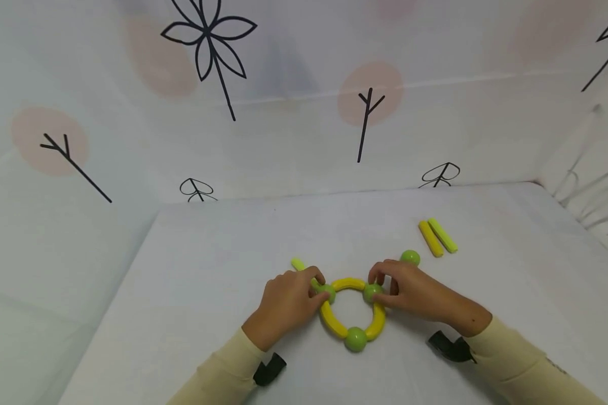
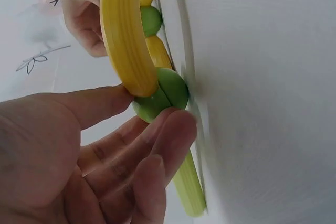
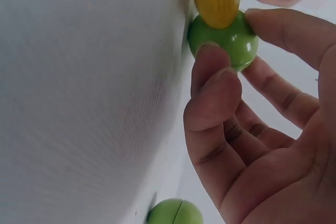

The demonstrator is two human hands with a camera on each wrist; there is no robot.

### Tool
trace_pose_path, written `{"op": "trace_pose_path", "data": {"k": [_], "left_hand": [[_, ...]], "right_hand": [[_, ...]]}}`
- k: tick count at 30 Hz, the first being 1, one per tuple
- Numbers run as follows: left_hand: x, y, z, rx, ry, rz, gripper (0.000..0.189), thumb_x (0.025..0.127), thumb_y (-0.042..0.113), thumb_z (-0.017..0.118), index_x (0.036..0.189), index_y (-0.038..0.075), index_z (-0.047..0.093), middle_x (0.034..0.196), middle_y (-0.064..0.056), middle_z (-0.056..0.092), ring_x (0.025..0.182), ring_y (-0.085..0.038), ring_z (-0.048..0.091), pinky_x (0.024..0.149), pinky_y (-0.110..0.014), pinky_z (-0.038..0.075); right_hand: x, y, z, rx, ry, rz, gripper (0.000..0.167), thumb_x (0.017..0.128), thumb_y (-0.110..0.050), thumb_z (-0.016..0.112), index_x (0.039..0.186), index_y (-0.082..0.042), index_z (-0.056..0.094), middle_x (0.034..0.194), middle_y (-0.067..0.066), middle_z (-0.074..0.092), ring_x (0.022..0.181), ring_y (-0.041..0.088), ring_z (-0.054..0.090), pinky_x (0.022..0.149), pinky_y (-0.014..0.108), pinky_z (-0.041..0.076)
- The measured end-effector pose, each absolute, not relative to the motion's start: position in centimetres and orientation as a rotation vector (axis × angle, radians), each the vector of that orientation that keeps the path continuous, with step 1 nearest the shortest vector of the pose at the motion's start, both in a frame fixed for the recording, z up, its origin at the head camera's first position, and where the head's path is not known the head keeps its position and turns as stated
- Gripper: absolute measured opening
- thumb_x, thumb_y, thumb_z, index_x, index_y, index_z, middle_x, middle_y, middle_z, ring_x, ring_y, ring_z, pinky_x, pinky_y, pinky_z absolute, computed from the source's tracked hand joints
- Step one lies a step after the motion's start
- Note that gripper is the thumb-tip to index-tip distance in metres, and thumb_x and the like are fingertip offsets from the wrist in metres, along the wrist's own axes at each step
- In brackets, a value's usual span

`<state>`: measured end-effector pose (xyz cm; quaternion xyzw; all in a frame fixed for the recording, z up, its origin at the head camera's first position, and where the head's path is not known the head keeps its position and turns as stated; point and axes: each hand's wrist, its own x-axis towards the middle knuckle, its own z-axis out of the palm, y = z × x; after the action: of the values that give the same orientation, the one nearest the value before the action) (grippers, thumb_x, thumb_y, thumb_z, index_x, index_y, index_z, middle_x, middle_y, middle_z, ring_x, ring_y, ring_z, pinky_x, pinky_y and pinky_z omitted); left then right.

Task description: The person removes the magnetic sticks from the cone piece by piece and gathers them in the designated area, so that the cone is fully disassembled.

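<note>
Left hand (image 1: 286,306) slants in from 7 o'clock, grip narrowed, thumb and fingers pinching 10-o'clock green ball (image 1: 329,293) of ring (image 1: 331,322). Right hand (image 1: 412,289) from 4 o'clock, likewise pinching 1-o'clock green ball (image 1: 371,293). Ring on counter (image 1: 218,247), well apart from far edge; wide counter toward 9; loose green ball (image 1: 411,257) near right hand.

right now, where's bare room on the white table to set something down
Bare: the white table left of the left hand, and right of the straight lime rod. Crowded: around the yellow-and-green ring held by that hand and the right hand, near a glossy green ball.
</note>
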<state>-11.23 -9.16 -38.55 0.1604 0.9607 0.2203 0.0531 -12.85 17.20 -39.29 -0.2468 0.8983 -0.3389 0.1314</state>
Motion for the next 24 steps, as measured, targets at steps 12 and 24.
{"op": "trace_pose_path", "data": {"k": [12,24], "left_hand": [[-11.9,-9.7,-38.3,0.398,2.915,0.686,0.022,0.087,0.038,0.077,0.097,0.020,0.072,0.074,0.009,0.072,0.062,-0.005,0.060,0.055,-0.025,0.042],[-12.1,-9.8,-38.8,0.413,2.953,0.613,0.026,0.089,0.042,0.074,0.107,0.022,0.074,0.077,0.009,0.068,0.060,-0.006,0.055,0.056,-0.026,0.041]], "right_hand": [[-11.9,15.8,-39.4,-0.779,2.453,-0.987,0.024,0.086,-0.034,0.079,0.096,-0.020,0.063,0.086,-0.008,0.061,0.065,0.004,0.053,0.061,0.021,0.048],[-10.5,14.4,-39.6,-0.851,2.402,-0.957,0.022,0.088,-0.041,0.075,0.099,-0.027,0.063,0.086,-0.013,0.060,0.064,-0.001,0.053,0.061,0.020,0.048]]}}
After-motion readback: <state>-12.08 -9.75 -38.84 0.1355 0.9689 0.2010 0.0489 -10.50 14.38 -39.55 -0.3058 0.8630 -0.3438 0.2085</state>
